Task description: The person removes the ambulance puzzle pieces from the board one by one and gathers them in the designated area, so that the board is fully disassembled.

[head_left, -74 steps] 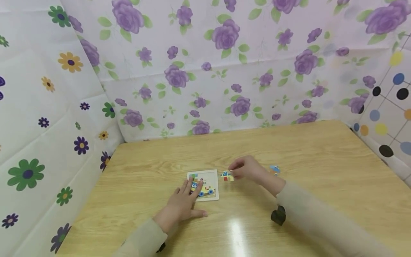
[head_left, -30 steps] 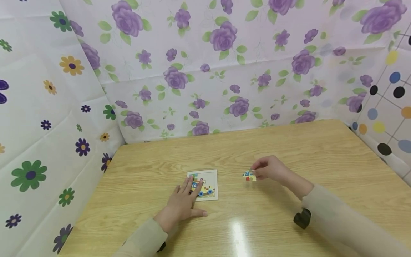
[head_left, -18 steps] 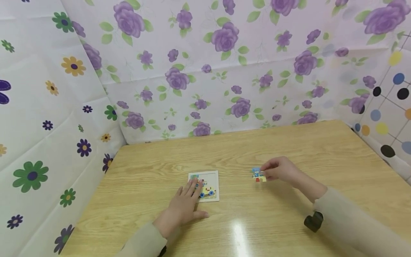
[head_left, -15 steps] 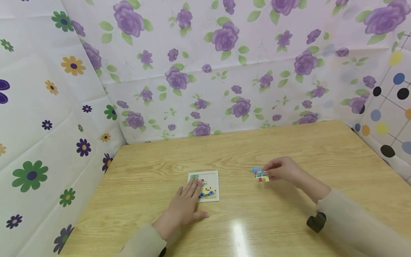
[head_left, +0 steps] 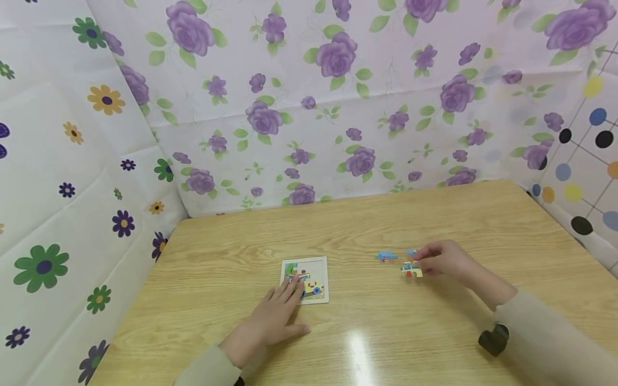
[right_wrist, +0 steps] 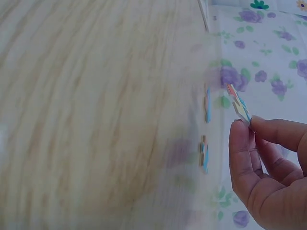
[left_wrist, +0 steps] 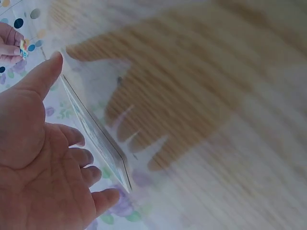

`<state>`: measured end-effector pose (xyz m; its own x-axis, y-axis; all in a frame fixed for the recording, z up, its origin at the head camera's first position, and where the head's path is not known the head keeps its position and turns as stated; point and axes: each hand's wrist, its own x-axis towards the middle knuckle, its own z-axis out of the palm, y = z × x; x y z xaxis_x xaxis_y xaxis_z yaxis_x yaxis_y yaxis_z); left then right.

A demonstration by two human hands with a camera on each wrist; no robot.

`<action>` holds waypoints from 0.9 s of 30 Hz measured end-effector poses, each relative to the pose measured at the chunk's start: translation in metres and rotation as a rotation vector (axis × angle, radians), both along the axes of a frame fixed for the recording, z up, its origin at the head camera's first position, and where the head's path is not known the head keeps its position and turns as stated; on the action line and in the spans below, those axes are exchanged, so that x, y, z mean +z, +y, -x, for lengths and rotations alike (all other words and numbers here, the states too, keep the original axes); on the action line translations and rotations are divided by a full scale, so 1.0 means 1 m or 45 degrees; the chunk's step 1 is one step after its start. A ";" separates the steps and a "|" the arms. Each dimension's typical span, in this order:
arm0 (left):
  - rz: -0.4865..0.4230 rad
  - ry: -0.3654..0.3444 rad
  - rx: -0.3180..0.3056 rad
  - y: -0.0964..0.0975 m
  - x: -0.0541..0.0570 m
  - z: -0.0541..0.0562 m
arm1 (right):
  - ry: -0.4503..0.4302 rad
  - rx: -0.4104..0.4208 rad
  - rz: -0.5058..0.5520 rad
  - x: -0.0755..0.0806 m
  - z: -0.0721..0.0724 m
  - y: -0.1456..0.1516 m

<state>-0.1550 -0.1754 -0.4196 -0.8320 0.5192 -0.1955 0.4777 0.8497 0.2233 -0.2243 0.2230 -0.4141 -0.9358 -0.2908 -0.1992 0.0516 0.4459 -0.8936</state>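
A white-framed jigsaw board [head_left: 324,268] lies flat on the table, a partly filled vehicle picture inside it with a bare pale area at its upper right. My left hand [head_left: 270,321] is spread flat with its fingertips over the board's lower left part, hiding some of the picture. Between thumb and fingers my right hand [head_left: 446,262] pinches a jigsaw piece [head_left: 409,269] in yellow, blue and red. The right wrist view shows this piece [right_wrist: 241,111] edge-on, held above the table. Two loose blue-topped pieces lie near that hand: one piece [head_left: 387,256] to its left, another piece [head_left: 411,252] partly behind its fingertips.
The wooden table [head_left: 232,252] extends around both hands. Floral cloth [head_left: 309,134] hangs along its back edge, and more patterned sheets stand at the left and right sides.
My right hand has carried the pinched piece from beside the board rightward, and both loose pieces now show. My left hand has slid slightly down and left, uncovering more of the picture.
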 end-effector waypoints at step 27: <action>-0.016 -0.092 0.009 -0.006 -0.006 0.002 | -0.012 -0.007 -0.055 -0.021 0.002 0.015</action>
<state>-0.1565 -0.1816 -0.4256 -0.8195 0.5164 -0.2485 0.4542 0.8497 0.2680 -0.2266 0.2380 -0.4347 -0.9353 -0.2768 -0.2202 0.0625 0.4836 -0.8731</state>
